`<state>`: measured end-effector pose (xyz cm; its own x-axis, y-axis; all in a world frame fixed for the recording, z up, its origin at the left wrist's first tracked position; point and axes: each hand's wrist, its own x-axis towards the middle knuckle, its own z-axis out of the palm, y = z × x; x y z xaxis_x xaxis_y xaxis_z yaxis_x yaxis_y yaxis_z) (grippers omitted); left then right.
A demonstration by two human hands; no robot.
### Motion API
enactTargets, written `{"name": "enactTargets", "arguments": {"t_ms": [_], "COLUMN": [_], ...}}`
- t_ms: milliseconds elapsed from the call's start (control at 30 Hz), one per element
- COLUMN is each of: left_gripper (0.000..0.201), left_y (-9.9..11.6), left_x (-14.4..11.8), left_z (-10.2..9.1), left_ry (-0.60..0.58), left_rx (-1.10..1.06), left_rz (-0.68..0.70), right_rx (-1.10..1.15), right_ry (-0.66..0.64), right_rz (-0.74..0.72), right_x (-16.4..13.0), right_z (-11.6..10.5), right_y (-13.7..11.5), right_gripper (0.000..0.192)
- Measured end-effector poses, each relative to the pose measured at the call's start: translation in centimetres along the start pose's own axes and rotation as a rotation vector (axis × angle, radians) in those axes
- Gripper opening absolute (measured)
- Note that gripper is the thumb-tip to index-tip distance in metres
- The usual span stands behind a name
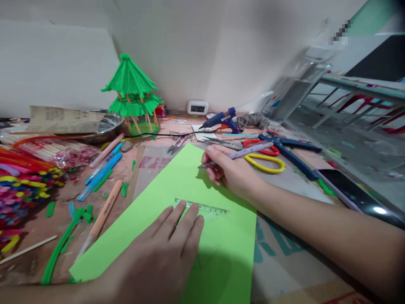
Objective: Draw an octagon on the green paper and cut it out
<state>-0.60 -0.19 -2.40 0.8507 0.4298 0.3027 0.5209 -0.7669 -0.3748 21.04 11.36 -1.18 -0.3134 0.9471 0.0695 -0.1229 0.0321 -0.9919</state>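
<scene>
Head view: a pen is pinched in the right hand, tip on the green paper, apparently for marking. A clear ruler is pressed flat by the left hand, fingers spread, prob. to stop slipping. Scissors & glue gun lie beyond.

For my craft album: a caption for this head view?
Left hand presses a clear ruler on green paper; right hand holds a pen.

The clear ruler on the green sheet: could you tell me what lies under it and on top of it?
The ruler lies on the green paper, which shows through it. The left hand presses its near end; what the fingers cover is hidden.
</scene>
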Motion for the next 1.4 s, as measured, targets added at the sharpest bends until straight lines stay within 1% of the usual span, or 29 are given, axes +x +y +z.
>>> {"name": "enactTargets", "arguments": {"t_ms": [100, 267, 333, 433, 533, 733, 833, 933, 1133, 1267, 1400], "left_gripper": [0.051, 0.049, 0.051, 0.059, 0.061, 0.055, 0.045, 0.043, 0.038, 0.037, 0.038], "left_y": [-0.2, -0.1, 0.1, 0.2, 0.3, 0.2, 0.1, -0.1, 0.0, 0.1, 0.1], "left_x": [0.3, 0.1, 0.0, 0.2, 0.6, 0.7, 0.6, 0.5, 0.3, 0.3, 0.3], "left_z": [0.3, 0.4, 0.3, 0.3, 0.3, 0.6, 0.9, 1.1, 0.8, 1.1, 1.4], "left_ry": [-0.02, -0.012, -0.051, -0.139, -0.163, -0.128, -0.035, 0.029, 0.023, 0.082, 0.075], "left_rx": [-0.021, -0.034, -0.093, -0.199, -0.236, -0.184, -0.119, -0.095, -0.145, -0.145, -0.172], "left_rz": [0.007, 0.015, -0.011, -0.072, -0.091, -0.071, -0.037, -0.03, -0.071, -0.091, -0.089], "right_rx": [-0.006, -0.029, -0.042, -0.057, -0.061, -0.074, -0.083, -0.078, -0.08, -0.075, -0.076], "right_ry": [-0.001, -0.011, -0.011, -0.012, -0.017, -0.019, -0.019, -0.022, -0.029, -0.032, -0.034], "right_rz": [0.003, 0.012, 0.014, 0.018, 0.026, 0.038, 0.041, 0.045, 0.04, 0.047, 0.05], "right_x": [-0.1, -0.1, -0.2, -0.2, -0.3, -0.3, -0.3, -0.4, -0.5, -0.4, -0.4], "right_z": [0.0, 0.0, 0.0, -0.1, -0.1, 0.1, 0.1, 0.1, 0.0, 0.1, 0.1], "right_y": [-0.1, -0.2, -0.2, -0.2, -0.2, -0.3, -0.4, -0.4, -0.5, -0.5, -0.5], "right_gripper": [0.039, 0.036, 0.035, 0.035, 0.034, 0.034, 0.034, 0.034, 0.033, 0.032, 0.033]}}
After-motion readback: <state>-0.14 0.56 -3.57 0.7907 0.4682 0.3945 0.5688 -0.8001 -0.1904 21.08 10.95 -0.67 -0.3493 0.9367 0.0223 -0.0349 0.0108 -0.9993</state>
